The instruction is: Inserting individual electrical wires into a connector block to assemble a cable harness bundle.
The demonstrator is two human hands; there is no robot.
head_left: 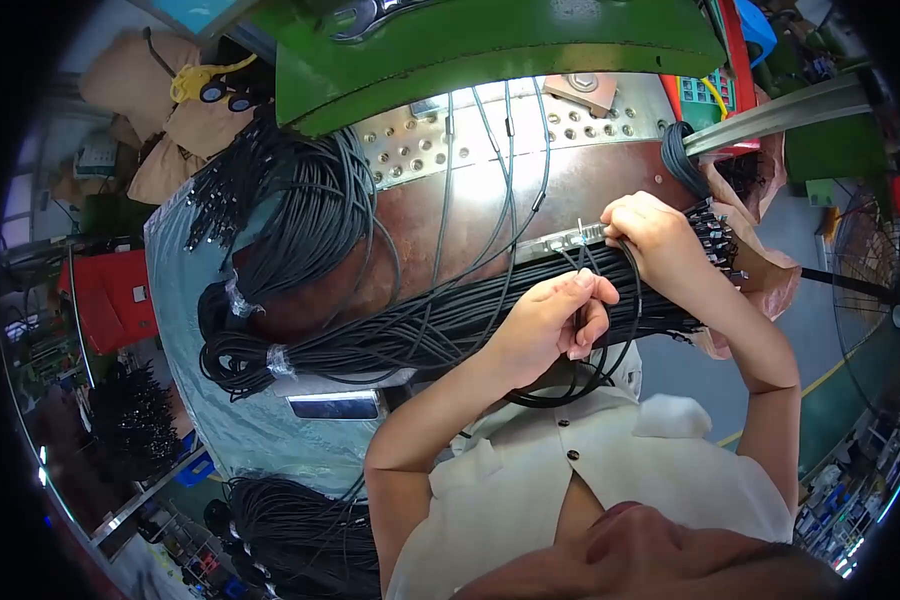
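My right hand is closed, its fingertips pinching a thin black cable at the right end of a narrow metal strip. From there the cable loops down past my left hand. That hand is curled in front of my chest, thumb and forefinger together; black cable runs up to and below its fingers, and its palm side is partly hidden. Under both hands lies a long bundle of black cables, tied with clear wrap at its left end.
Behind the bundle stands a green machine frame over a perforated metal plate. Several cables hang from it across the brown tabletop. More coiled cables lie left. A phone-like dark device sits near the table's front edge. A fan stands right.
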